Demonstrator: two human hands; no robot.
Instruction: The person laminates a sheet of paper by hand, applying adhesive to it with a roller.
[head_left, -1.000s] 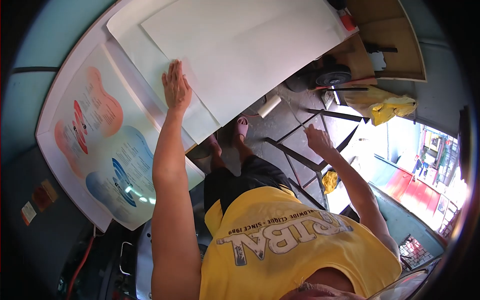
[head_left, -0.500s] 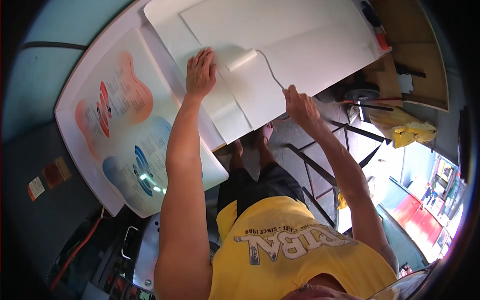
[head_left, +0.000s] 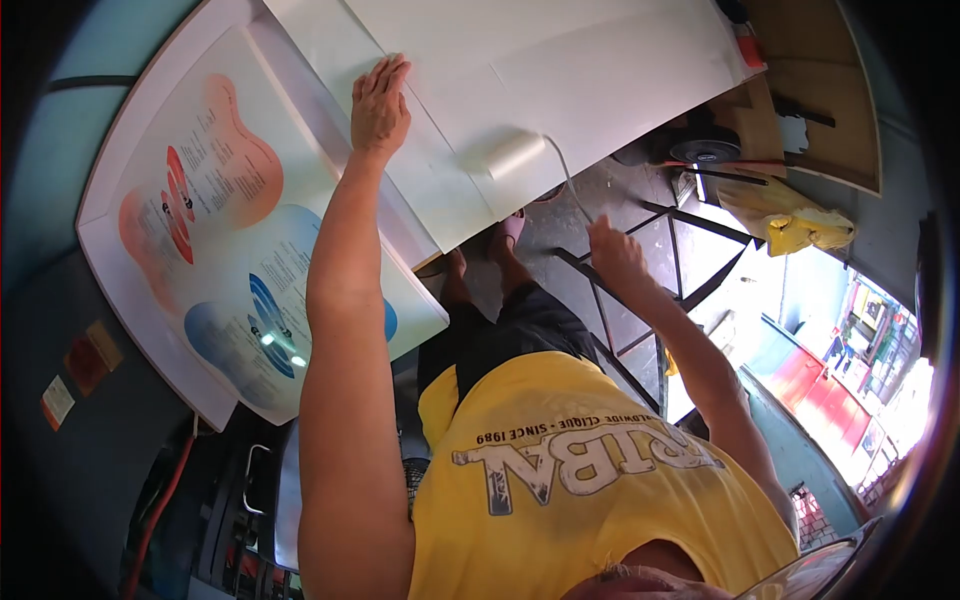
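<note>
My right hand (head_left: 617,255) is wrapped round the handle of a paint roller, past the front edge of the table. The wire frame of the paint roller (head_left: 515,157) runs up to its pale sleeve, which rests on a white sheet (head_left: 560,75). My left hand (head_left: 381,108) lies flat on the sheet near its left side, fingers stretched out. Left of that hand, a printed panel (head_left: 300,225) with red and blue shapes lies on the white table (head_left: 130,110).
Black metal frames (head_left: 640,335) stand on the floor at the right. A yellow bag (head_left: 808,230) hangs beyond them, near a brown board (head_left: 835,90). A red cable (head_left: 160,515) runs down at the lower left. A dark wheel-like object (head_left: 705,145) sits under the table edge.
The roller has moved toward the front edge of the sheet, and my right hand has drawn back toward my body with it. My left hand still lies on the sheet. The view has shifted slightly.
</note>
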